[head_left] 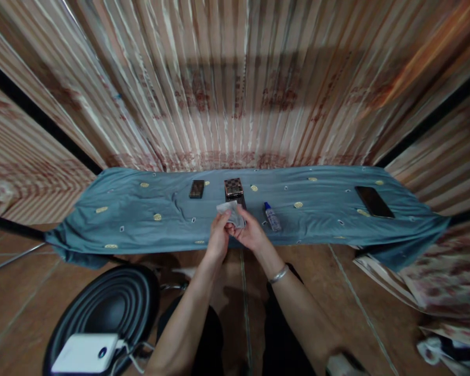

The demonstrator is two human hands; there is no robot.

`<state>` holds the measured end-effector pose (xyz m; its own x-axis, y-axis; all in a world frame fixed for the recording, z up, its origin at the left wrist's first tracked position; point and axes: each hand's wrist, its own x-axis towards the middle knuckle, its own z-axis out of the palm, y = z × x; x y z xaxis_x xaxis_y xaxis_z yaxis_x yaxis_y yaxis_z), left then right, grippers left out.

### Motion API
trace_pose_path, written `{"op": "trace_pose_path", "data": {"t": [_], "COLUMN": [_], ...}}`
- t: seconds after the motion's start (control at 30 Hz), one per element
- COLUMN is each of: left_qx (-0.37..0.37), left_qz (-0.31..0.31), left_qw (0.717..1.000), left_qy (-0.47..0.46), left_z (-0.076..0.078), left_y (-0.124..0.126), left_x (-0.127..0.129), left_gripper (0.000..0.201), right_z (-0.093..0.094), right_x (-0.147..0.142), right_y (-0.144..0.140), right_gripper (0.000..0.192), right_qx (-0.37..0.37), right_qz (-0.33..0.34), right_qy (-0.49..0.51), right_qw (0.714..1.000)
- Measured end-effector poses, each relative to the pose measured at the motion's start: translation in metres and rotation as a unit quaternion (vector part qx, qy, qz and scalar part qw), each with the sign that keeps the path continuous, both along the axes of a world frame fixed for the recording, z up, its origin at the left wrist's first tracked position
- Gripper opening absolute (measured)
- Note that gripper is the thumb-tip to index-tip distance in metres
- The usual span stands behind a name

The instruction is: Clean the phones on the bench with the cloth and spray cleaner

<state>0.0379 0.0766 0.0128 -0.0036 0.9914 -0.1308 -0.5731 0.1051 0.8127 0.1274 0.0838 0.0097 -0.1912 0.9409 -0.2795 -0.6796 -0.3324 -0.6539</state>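
My left hand (218, 232) and my right hand (254, 230) meet over the near edge of the blue cloth, both closed on a pale grey-white wiping cloth (235, 213). It is bunched between the fingertips; whether anything is inside it cannot be seen. Just beyond the hands lies a small checkered case (234, 187) with a shiny edge, and a dark flat part extends from it toward me, partly covered by the wiping cloth. To the right of my right hand rests a small bottle (274, 219) with a blue cap, lying on its side.
A small dark square object (197, 189) lies left of the case. A black phone (375, 201) is toward the right end of the blue cloth-covered table (172, 230). Striped curtains (219, 78) hang behind. Below left, a white power bank (86, 353) with cables sits on a round black stool (141, 287).
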Motion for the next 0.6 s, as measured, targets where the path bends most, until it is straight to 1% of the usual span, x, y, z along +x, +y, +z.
{"op": "trace_pose_path", "data": {"t": [0.07,0.17,0.23,0.27,0.3,0.33,0.37,0.4,0.43,0.47,0.5,0.53,0.57,0.6], "left_qx": [-0.025,-0.058,-0.073,-0.081,-0.088,-0.093,-0.095,-0.096,-0.097,-0.098,-0.097,-0.091,-0.081,-0.067], "left_qz": [0.007,-0.007,-0.027,-0.047,-0.052,-0.041,-0.027,-0.010,0.007,0.022,0.033,0.041,0.044,0.041], "left_qw": [1.000,0.998,0.997,0.996,0.995,0.995,0.995,0.995,0.995,0.995,0.995,0.995,0.996,0.996], "left_qy": [-0.003,-0.009,-0.008,-0.006,-0.006,-0.007,-0.010,-0.013,-0.015,-0.015,-0.012,0.000,0.020,0.044], "left_z": [-0.005,-0.019,-0.029,-0.034,-0.037,-0.039,-0.040,-0.040,-0.040,-0.040,-0.040,-0.040,-0.040,-0.041], "left_y": [-0.004,-0.012,-0.016,-0.017,-0.017,-0.016,-0.014,-0.012,-0.009,-0.007,-0.005,-0.003,-0.003,-0.003], "left_x": [-0.002,-0.003,-0.005,-0.007,-0.008,-0.010,-0.012,-0.013,-0.015,-0.017,-0.018,-0.019,-0.020,-0.020], "left_gripper": [0.027,0.026,0.027,0.027,0.023,0.019,0.015,0.014,0.014,0.015,0.015,0.015,0.016,0.016], "right_z": [-0.005,-0.017,-0.024,-0.026,-0.028,-0.030,-0.031,-0.031,-0.032,-0.034,-0.035,-0.038,-0.041,-0.045], "right_x": [-0.004,-0.005,-0.001,0.003,0.008,0.014,0.022,0.031,0.041,0.052,0.063,0.073,0.082,0.089], "right_y": [-0.006,-0.015,-0.018,-0.019,-0.018,-0.017,-0.015,-0.012,-0.008,-0.004,0.000,0.004,0.008,0.012], "right_gripper": [0.020,0.020,0.027,0.032,0.038,0.043,0.048,0.050,0.050,0.045,0.041,0.040,0.042,0.046], "right_qx": [0.006,0.011,0.015,0.020,0.028,0.041,0.061,0.085,0.110,0.135,0.142,0.135,0.122,0.107], "right_qz": [-0.006,0.009,0.036,0.053,0.066,0.068,0.059,0.034,-0.011,-0.063,-0.118,-0.153,-0.165,-0.159], "right_qy": [-0.016,-0.052,-0.107,-0.147,-0.193,-0.247,-0.309,-0.382,-0.462,-0.546,-0.626,-0.687,-0.725,-0.743], "right_qw": [1.000,0.999,0.993,0.988,0.978,0.966,0.947,0.920,0.880,0.824,0.758,0.697,0.657,0.642]}}
